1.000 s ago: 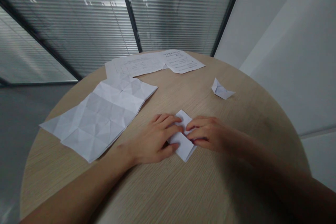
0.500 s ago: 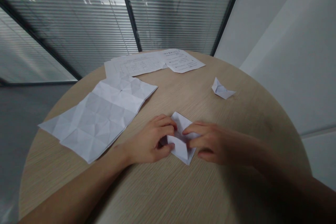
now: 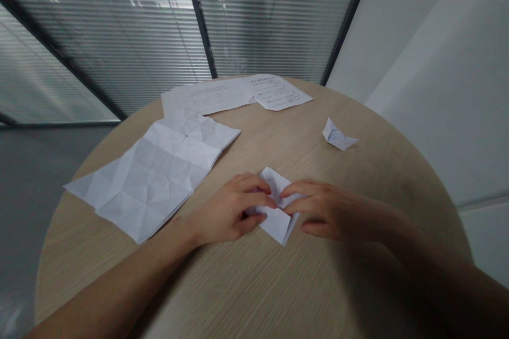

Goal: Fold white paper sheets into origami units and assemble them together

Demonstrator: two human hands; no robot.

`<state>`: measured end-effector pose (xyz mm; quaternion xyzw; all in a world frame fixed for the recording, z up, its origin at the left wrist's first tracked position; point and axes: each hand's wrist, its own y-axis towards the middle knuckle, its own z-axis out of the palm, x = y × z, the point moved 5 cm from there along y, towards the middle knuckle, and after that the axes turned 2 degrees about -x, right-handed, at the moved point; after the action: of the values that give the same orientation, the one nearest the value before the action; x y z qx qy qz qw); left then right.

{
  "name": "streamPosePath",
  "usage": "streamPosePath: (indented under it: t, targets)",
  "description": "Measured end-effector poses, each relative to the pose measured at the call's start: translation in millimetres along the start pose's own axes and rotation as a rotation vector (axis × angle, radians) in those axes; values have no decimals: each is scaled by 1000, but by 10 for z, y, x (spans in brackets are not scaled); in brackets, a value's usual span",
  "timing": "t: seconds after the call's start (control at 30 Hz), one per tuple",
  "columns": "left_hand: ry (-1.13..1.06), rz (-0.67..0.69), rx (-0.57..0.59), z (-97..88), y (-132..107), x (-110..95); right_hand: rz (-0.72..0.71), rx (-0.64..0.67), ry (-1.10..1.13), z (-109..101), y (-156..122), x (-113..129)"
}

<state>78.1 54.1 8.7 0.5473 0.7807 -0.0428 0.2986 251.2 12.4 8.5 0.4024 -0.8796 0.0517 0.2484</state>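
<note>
Bending over a folded white paper (image 3: 274, 225) that lies flat on the near half of the round wooden table (image 3: 274, 143), between both hands. Touching its left side and top layer with the bent fingers of the left hand (image 3: 256, 207), with the thumb apart from the forefinger; cannot tell of any layer pinched in that grip. Reaching in from the other side with the right hand (image 3: 298, 212), with forefinger and middle finger at the paper's right side, thumb well apart from them, grip spread. Can see large creased white sheets (image 3: 159, 175) to the left, printed sheets (image 3: 214, 96) along the far edge, and a small folded paper piece (image 3: 338, 137) farther off to the right, touching nothing but the table. Can see blinds (image 3: 278, 26) behind.
</note>
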Motion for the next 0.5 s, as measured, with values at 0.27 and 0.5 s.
streamPosePath:
  t: [0.27, 0.5]
  targets:
    - [128, 25, 76, 11, -11, -10, 80, -97, -27, 13, 28, -191]
    - [186, 16, 80, -32, -11, 77, 93, -189, -110, 33, 67, -314]
